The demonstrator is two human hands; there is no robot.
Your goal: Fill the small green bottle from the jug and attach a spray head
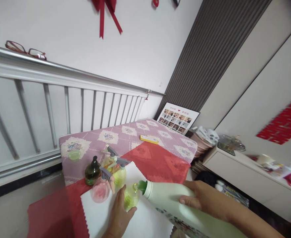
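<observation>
My right hand [204, 198] grips a big white jug [170, 200] that is tipped over to the left, its green spout at the mouth of a small yellow-green bottle [131, 196]. My left hand [119, 216] is wrapped round that small bottle, which stands on a white cloth [95, 215]. Just behind it stand a pink spray bottle [100, 190], a yellow spray bottle [120, 173], a dark green pump bottle [92, 172] and another spray bottle [109, 157].
The bottles stand on a low table with a red cloth [160, 163] over a pink patterned cover [125, 134]. A yellow flat object [149, 139] and a green cap [74, 154] lie on it. A white railing [61, 99], a photo frame [178, 118] and a cluttered white cabinet [246, 172] surround it.
</observation>
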